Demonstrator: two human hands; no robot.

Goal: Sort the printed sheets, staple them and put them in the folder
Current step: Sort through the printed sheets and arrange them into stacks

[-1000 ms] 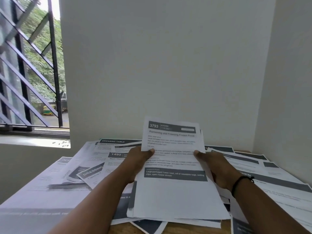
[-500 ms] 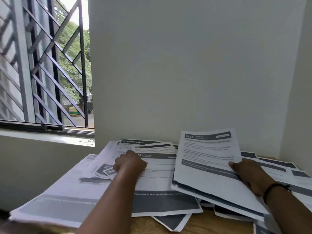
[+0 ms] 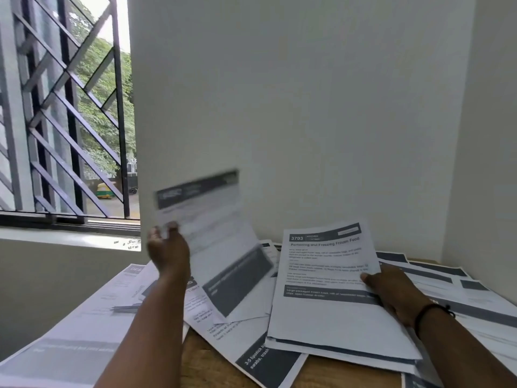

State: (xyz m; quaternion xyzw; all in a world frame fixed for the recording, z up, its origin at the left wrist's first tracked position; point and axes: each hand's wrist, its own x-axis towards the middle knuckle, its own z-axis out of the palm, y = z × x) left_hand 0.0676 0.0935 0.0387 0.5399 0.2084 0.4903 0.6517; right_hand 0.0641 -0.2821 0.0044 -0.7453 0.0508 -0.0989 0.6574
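White wall (image 3: pixel 307 107) fills most of the view; barred window (image 3: pixel 64 107) at left with trees outside. Wooden table (image 3: pixel 212 362) in the corner, almost wholly covered by loose printed sheets (image 3: pixel 78 331) overlapping in disorder. Right hand (image 3: pixel 391 292) grips a small stack (image 3: pixel 330 298) by its right edge, thumb on top; top page white, dark header band "3793", title on freezing food. Left hand (image 3: pixel 167 250) raised, pinching a single sheet (image 3: pixel 212 233) by its left edge; sheet motion-blurred, curved, lower end trailing over the pile.
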